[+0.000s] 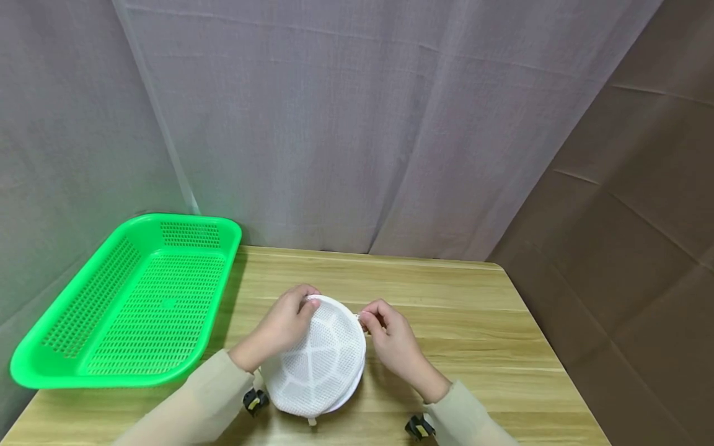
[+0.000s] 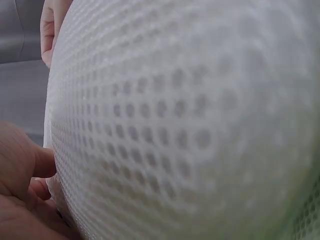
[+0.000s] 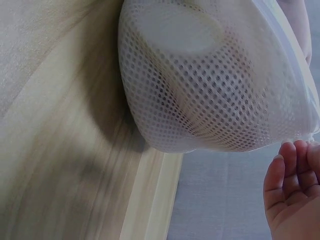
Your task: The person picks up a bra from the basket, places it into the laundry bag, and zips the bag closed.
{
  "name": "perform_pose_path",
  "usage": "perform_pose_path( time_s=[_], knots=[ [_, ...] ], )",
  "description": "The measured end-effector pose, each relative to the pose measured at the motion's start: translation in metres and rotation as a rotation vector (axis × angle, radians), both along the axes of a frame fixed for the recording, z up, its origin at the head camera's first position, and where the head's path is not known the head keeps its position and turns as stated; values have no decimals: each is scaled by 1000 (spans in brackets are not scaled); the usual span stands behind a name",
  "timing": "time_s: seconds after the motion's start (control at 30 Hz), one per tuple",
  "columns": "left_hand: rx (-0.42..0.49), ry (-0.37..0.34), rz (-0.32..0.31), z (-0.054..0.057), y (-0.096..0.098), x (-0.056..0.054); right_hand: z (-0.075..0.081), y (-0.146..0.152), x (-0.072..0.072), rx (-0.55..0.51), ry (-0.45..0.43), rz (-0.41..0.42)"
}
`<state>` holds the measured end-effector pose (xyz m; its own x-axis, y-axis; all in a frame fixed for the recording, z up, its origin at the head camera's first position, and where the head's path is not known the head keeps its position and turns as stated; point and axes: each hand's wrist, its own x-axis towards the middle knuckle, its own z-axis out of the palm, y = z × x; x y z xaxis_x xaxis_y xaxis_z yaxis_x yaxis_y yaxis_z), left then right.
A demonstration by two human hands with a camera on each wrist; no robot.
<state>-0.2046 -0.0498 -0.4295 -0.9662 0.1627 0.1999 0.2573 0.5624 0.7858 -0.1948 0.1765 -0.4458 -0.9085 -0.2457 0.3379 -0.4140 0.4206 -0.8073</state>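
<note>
A round white mesh laundry bag [image 1: 326, 353] is held up over the wooden table, its circular ribbed face tilted toward me. My left hand [image 1: 286, 322] grips the bag at its upper left rim, thumb on the front face. At the opposite side of the rim, my right hand [image 1: 395, 339] pinches a small bit of the edge between thumb and fingers. The right wrist view shows the bag's mesh side [image 3: 215, 95], with a pale oval patch at its top. Close mesh fills most of the left wrist view, with the left hand [image 2: 22, 185] at its edge.
A large green plastic basket [image 1: 220, 310] with perforated walls stands on the left of the wooden table [image 1: 474, 347]. Grey curtain [image 1: 312, 136] hangs behind the table, and brown cloth [image 1: 625, 248] covers the right side.
</note>
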Motion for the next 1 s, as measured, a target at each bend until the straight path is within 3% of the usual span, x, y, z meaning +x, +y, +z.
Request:
perform_pose_path(
  time_s=[0.2,0.4,0.57,0.73,1.0],
  knots=[
    [29,-9,59,-2,-5,-2,5,-2,4,-28,4,-2],
    [37,-43,65,-2,-8,-3,7,-4,5,-28,3,-5],
    [22,2,18,1,-7,-2,1,-2,0,-20,0,-9],
    [-56,67,-67,6,0,2,0,-2,-1,-23,0,-29],
    [-129,116,-74,7,8,6,5,-7,1,-31,7,-25]
  ],
)
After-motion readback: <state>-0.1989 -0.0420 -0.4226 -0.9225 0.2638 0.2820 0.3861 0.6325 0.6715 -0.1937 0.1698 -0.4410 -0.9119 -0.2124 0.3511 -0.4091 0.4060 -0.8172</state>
